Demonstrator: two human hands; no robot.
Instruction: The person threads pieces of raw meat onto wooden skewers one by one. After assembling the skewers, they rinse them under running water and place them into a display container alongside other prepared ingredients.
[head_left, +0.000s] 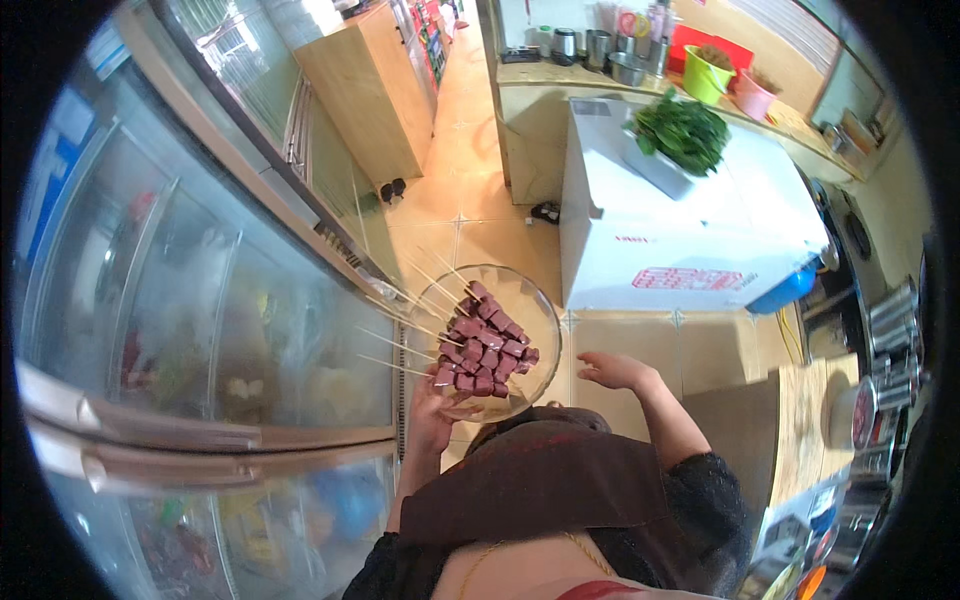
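My left hand (435, 401) grips the near left rim of a clear round bowl (544, 341) held at waist height. Several skewers of dark red cubes (484, 341), which look like meat or blood curd, lie in it. Their thin wooden sticks (409, 319) fan out over the rim to the left. To the right of the bowl, my right hand (611, 370) hangs in the air, holding nothing, its fingers apart. Close on the left stands a glass-door refrigerator (217, 300) with fogged doors and bagged goods behind the glass.
A white chest freezer (660, 247) stands ahead right, bearing a tray of leafy greens (682, 135). Behind it, a counter (536, 73) holds metal containers and a green bucket (705, 75). A wooden worktop (802, 427) lies at right. The tiled aisle (459, 150) runs ahead past a wooden cabinet (367, 90).
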